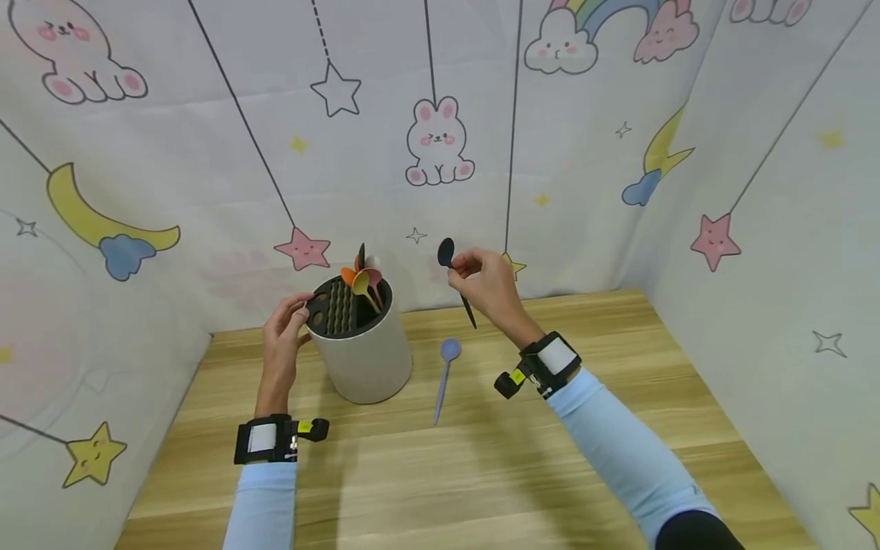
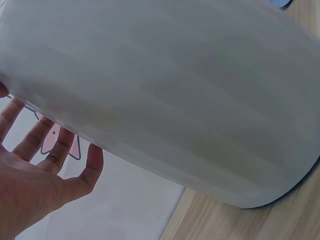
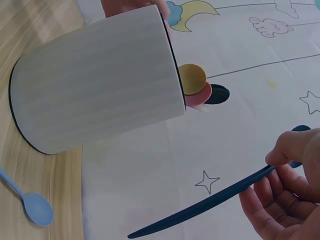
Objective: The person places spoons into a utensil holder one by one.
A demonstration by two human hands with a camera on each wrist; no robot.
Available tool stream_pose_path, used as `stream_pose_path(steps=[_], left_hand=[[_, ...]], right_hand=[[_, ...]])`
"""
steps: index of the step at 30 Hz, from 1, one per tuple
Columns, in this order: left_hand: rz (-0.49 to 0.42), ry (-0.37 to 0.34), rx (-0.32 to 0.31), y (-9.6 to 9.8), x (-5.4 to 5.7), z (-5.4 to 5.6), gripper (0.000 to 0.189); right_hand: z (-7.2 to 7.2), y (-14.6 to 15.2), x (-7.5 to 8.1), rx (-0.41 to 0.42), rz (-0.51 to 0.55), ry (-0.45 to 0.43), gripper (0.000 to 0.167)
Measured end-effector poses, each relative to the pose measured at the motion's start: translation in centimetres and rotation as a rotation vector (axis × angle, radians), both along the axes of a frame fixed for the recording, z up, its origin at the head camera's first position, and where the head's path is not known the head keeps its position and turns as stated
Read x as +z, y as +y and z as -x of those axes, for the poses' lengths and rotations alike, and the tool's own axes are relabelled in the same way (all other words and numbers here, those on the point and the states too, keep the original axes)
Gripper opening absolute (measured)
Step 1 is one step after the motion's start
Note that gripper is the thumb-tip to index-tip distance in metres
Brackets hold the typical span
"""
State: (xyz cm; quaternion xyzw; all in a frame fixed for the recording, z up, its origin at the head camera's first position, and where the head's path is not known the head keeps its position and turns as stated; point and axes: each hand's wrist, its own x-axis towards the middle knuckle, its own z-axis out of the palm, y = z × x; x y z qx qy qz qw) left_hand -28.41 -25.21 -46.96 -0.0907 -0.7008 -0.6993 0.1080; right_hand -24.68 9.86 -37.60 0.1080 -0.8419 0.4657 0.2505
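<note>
A pale grey utensil holder with a dark slotted top stands upright on the table. My left hand holds its left rim, thumb and fingers at the edge; the left wrist view shows fingers against the side wall. Several spoons stick up from the opening, among them a yellow spoon and a pink spoon. To the right of the holder, my right hand pinches a dark spoon near its bowl, raised above the table, handle end pointing down.
A lavender-blue spoon lies on the wooden table, right of the holder, bowl toward the back. White printed cloth walls enclose the table at the back and sides.
</note>
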Motion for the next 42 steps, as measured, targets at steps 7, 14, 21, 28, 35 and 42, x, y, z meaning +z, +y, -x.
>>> stream_pose_path(steps=[7, 14, 21, 28, 35, 42], left_hand=[[-0.002, 0.001, 0.004, 0.2, 0.0, -0.2, 0.041], [-0.005, 0.010, 0.008, 0.2, 0.0, -0.5, 0.040], [-0.010, 0.019, 0.005, 0.3, 0.1, -0.6, 0.039], [-0.003, 0.009, 0.003, 0.1, 0.0, -0.7, 0.039], [0.006, 0.016, 0.007, 0.3, 0.0, -0.6, 0.039], [0.011, 0.020, 0.004, 0.2, 0.0, -0.6, 0.039]], right_hand=[[0.0, -0.4, 1.0, 0.032, 0.002, 0.004, 0.007], [0.0, -1.3, 2.0, 0.078, 0.016, 0.048, 0.008], [-0.1, -2.6, 2.9, 0.119, 0.059, 0.066, 0.008], [-0.1, -4.1, 3.5, 0.194, 0.109, 0.097, 0.010], [0.4, -5.3, 3.9, 0.260, 0.167, 0.159, 0.009], [0.8, -6.5, 4.0, 0.296, 0.243, 0.168, 0.009]])
